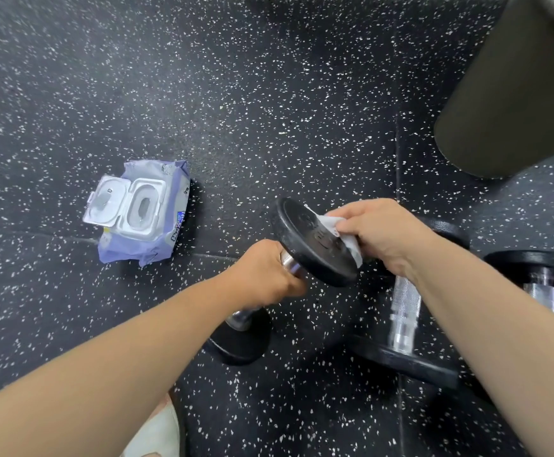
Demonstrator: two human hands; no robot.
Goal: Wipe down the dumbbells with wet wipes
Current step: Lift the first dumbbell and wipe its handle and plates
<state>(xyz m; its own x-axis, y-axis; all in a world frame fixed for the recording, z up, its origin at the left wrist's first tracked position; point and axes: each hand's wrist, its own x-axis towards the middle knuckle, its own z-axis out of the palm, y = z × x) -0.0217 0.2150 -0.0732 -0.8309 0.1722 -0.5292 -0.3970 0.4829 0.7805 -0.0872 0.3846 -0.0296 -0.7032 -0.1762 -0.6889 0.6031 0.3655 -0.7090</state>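
Head view, with the held dumbbell (305,245) as our landmark. We see it tilted above the speckled rubber floor (236,94), one black head raised and the other low; we cannot tell whether the low head touches the floor.

The left hand (269,275) is wrapped around the dumbbell's chrome handle, just below the raised head. The right hand (384,235) holds a white wet wipe (344,239) with curled fingers and presses it against the flat outer face of the raised head. The two hands are thus apart, one on each side of that head, each clamped on its own thing.

Well to the left of the dumbbell lies the wipe pack (143,216), purple, with its plastic lid flipped open. Just to the right of the dumbbell, partly under the right forearm, a second dumbbell (404,311) rests on the floor. Farther right, a third dumbbell (539,285) is cut off by the frame edge. Above and to the right of the dumbbell is a dark cylindrical pad (512,94).
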